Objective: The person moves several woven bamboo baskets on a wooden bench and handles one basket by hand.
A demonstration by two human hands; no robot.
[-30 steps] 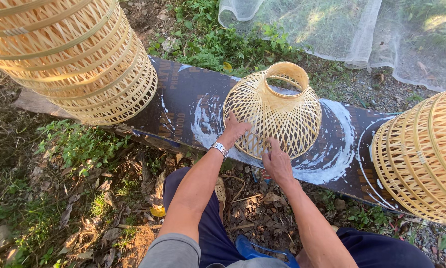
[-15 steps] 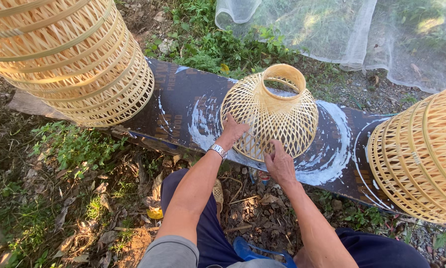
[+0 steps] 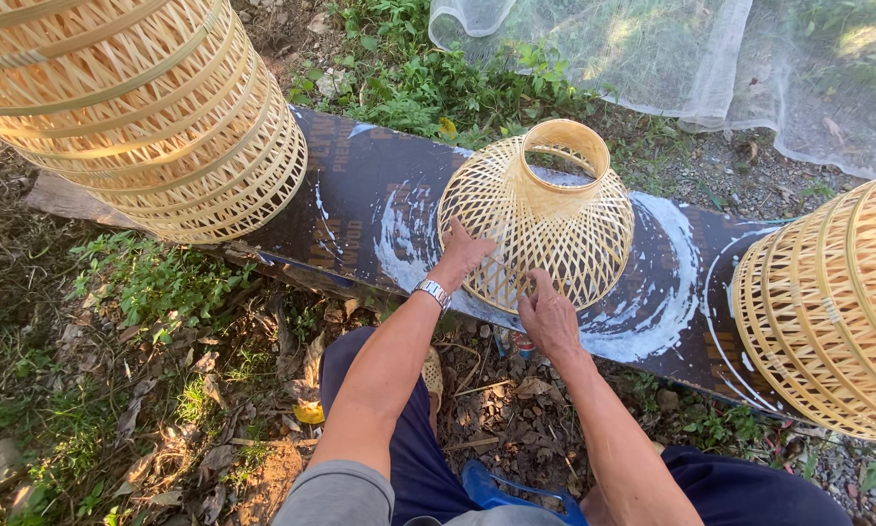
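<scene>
At far left a stack of woven bamboo baskets (image 3: 136,117) lies on its side over the end of the dark board (image 3: 360,209), which is streaked with white smears. The left hand (image 3: 462,255), a watch at its wrist, now presses flat against the near-left flank of the bamboo lampshade frame (image 3: 540,219); its grip is unclenched, fingers spread on the weave. The frame stands on the board's middle, narrow neck up, and has hardly shifted over the last second, so the hands are steadying it. The right hand (image 3: 550,317) touches the lower near rim, fingers loosely curled. Another basket stack (image 3: 833,307) lies at right.
</scene>
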